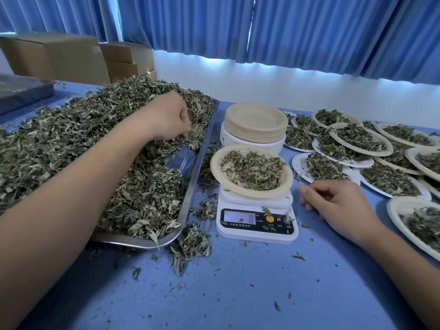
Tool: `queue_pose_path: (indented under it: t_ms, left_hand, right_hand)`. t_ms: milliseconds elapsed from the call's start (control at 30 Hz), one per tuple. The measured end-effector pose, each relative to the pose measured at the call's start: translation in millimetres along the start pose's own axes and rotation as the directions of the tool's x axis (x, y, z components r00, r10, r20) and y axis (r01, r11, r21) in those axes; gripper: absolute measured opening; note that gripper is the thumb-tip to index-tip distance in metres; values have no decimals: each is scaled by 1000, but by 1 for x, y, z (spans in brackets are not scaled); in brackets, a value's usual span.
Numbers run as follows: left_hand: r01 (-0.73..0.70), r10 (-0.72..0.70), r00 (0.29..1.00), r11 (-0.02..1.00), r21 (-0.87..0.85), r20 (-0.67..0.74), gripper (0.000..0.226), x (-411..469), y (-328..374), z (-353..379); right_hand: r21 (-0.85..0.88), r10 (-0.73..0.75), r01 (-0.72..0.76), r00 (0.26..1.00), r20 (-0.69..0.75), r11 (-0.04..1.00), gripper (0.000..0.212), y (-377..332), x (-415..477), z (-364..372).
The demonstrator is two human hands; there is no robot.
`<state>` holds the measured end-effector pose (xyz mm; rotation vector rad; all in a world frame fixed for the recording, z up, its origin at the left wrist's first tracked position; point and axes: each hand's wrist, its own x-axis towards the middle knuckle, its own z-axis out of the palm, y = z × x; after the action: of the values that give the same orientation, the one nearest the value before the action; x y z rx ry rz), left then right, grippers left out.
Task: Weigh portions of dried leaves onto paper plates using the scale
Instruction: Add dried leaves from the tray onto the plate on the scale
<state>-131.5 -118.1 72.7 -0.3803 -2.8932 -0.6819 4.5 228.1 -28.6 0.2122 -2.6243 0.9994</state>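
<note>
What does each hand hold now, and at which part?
The left hand pinches a few dried leaves between its fingertips, above the tray. The right hand holds nothing; it rests on the table.

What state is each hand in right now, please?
Left hand: fingers curled, pinching dried leaves over the tray.
Right hand: loosely curled, resting on the table, holding nothing.
</note>
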Motion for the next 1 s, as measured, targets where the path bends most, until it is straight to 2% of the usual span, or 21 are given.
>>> queue_pose_path:
  t_ms: [67,133,200,267,333,400,433,600,833,933,1000]
  left_hand:
    - [90,-117,981,981,171,154,10,0,-10,6]
    - [88,-196,912,951,297,359,9,-5,-14,15]
    - [66,-224,867,937,343,444,11,-10,-13,20]
    - [56,-194,905,937,346,379,15,-10,-8,18]
    - [68,-147,967,937,344,209,18,-9,1,15]
    - [56,-78,995,956,287,64,13,-8,10,15]
    - [29,-39,999,973,229,36,13,-8,13,16]
    - [-69,69,998,998,-9,14,15,-11,25,17]
    - [-121,132,988,985,-122,80,15,-14,22,20]
    - [-156,160,987,967,-199,3,19,-15,27,28]
    - [-241,234,970,952,-186,-58,23,-15,32,30]
  right_hand:
    - [4,1,-1,1000,-2,1000,34,0,0,0]
    - [3,1,-1,1000,-3,1000,34,0,0,0]
    - [-1,-1,1,1000,-4,1000,34,0,0,0]
    - [2,1,-1,1000,-3,1000,34,0,0,0]
    - [8,-1,1,1000,-2,1000,34,0,0,0]
    - [7,-3,3,1000,-3,1000,34,1,-1,-1]
    - [6,-3,3,1000,-1,1000,34,1,-1,-1]
    - [9,0,0,1000,5,1000,35,0,0,-1]
    - [-2,-4,4,1000,7,1000,35,0,0,0]
    - [-10,-4,4,1000,10,1000,35,0,0,0]
    - [-9,-3,3,1000,12,1000,35,1,1,0]
